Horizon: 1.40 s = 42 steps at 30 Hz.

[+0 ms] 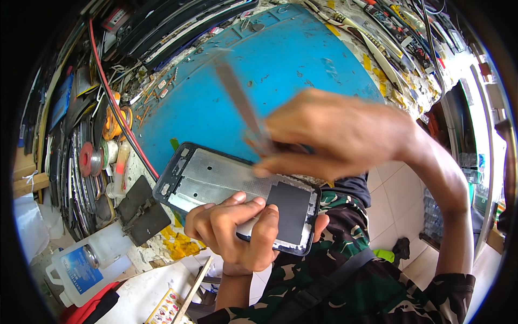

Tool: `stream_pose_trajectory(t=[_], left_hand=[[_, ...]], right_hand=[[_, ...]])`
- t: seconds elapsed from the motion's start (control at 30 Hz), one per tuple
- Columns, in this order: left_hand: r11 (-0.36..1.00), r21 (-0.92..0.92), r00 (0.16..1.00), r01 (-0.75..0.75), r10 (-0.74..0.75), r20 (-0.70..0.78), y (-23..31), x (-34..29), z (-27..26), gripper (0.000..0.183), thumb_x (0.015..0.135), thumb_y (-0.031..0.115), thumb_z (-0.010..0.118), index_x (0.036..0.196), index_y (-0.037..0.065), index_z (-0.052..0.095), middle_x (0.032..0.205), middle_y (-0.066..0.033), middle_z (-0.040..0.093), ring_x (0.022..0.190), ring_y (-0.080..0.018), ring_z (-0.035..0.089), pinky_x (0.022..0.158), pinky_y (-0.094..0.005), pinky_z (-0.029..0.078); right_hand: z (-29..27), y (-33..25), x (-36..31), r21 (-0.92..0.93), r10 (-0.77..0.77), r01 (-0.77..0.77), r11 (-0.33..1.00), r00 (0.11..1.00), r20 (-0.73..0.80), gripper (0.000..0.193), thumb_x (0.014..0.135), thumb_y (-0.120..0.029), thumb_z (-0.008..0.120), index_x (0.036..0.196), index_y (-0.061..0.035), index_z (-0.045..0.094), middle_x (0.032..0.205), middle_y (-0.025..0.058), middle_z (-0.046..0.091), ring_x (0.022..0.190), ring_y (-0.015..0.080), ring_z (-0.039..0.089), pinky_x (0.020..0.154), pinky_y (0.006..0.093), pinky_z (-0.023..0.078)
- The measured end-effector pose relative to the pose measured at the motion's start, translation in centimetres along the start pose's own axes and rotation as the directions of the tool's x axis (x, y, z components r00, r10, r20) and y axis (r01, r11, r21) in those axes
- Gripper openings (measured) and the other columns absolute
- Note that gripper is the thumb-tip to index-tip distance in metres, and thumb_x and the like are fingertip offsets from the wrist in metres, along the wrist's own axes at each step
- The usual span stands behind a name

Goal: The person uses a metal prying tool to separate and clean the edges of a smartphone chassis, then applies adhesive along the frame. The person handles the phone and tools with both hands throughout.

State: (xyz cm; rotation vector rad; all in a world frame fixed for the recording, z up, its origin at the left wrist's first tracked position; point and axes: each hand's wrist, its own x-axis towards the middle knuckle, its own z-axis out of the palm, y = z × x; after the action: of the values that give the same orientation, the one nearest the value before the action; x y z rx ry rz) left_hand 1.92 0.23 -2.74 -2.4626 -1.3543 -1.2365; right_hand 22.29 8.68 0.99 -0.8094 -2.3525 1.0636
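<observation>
Tilted across the near edge of the mat is a phone frame (pixel 218 175), black-rimmed with a silvery inner face. A black rectangular patch (pixel 291 213) covers its right part. My left hand (pixel 234 232) grips the frame from below, fingers lying over its inner face and thumb at the right end. Above the frame, my right hand (pixel 337 135) is closed around a long flat metal blade (pixel 236 89), blurred by motion, whose tip points up and to the left. The lower fingers of that hand are close to the frame's upper edge; contact cannot be made out.
A worn blue mat (pixel 302 59) covers the bench. At left are a red cable (pixel 116 110), wire spools (pixel 86 159), stacked thin panels (pixel 73 183) and a white plastic jug (pixel 81 272). Tweezers and pens (pixel 388 32) crowd the upper right.
</observation>
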Motion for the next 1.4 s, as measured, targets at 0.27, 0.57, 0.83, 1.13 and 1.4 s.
stream_pose_trajectory(t=[0.27, 0.57, 0.83, 1.13, 1.4], left_hand=[[1.000, 0.004, 1.000, 0.007, -0.007, 0.005, 0.1, -0.1, 0.0, 0.045, 0.066, 0.055, 0.082, 0.084, 0.021, 0.058, 0.086, 0.0030, 0.058, 0.080, -0.0219, 0.056, 0.081, -0.0435, 0.037], [0.999, 0.007, 0.999, 0.032, -0.032, 0.009, 0.2, 0.0, -0.1, 0.047, 0.064, 0.057, 0.083, 0.084, 0.022, 0.058, 0.086, 0.0037, 0.057, 0.080, -0.0208, 0.056, 0.080, -0.0430, 0.037], [0.998, 0.041, 0.999, 0.043, -0.043, 0.015, 0.4, 0.1, -0.1, 0.048, 0.065, 0.059, 0.083, 0.082, 0.023, 0.056, 0.084, 0.0042, 0.056, 0.081, -0.0202, 0.056, 0.077, -0.0413, 0.037], [0.999, 0.030, 0.999, 0.030, -0.030, 0.011, 0.2, 0.0, 0.0, 0.046, 0.068, 0.058, 0.081, 0.085, 0.023, 0.055, 0.085, 0.0037, 0.056, 0.081, -0.0203, 0.055, 0.076, -0.0412, 0.036], [0.999, 0.049, 0.998, 0.017, -0.019, 0.052, 0.3, 0.0, -0.4, 0.048, 0.070, 0.057, 0.080, 0.092, 0.023, 0.055, 0.086, 0.0038, 0.057, 0.080, -0.0194, 0.055, 0.076, -0.0420, 0.036]], right_hand=[[1.7, 1.6, 8.6, -0.096, -0.189, 0.175, 0.980, 0.967, -0.169, 0.030, 0.098, -0.028, 0.058, 0.089, 0.0004, 0.057, 0.066, 0.0186, 0.055, 0.060, 0.0397, 0.055, 0.060, 0.0477, 0.044], [1.3, -0.1, -0.7, 0.013, -0.084, 0.088, 0.996, 0.982, -0.167, 0.021, 0.094, -0.017, 0.066, 0.084, -0.0001, 0.057, 0.066, 0.0091, 0.056, 0.056, 0.0274, 0.058, 0.053, 0.0400, 0.045], [0.9, -1.0, -4.0, 0.081, -0.004, 0.017, 0.997, 0.989, -0.150, 0.019, 0.089, -0.007, 0.070, 0.079, 0.0010, 0.057, 0.070, 0.0097, 0.060, 0.058, 0.0255, 0.059, 0.050, 0.0374, 0.042], [0.6, -1.4, -3.9, 0.105, 0.013, -0.001, 0.994, 0.993, -0.119, 0.019, 0.089, -0.008, 0.071, 0.078, -0.0008, 0.057, 0.064, 0.0080, 0.057, 0.049, 0.0234, 0.056, 0.045, 0.0362, 0.040], [0.5, -1.6, -4.0, 0.120, 0.080, -0.066, 0.991, 0.990, -0.117, 0.022, 0.089, -0.011, 0.072, 0.076, -0.0013, 0.057, 0.061, 0.0068, 0.057, 0.047, 0.0211, 0.056, 0.043, 0.0341, 0.038]])
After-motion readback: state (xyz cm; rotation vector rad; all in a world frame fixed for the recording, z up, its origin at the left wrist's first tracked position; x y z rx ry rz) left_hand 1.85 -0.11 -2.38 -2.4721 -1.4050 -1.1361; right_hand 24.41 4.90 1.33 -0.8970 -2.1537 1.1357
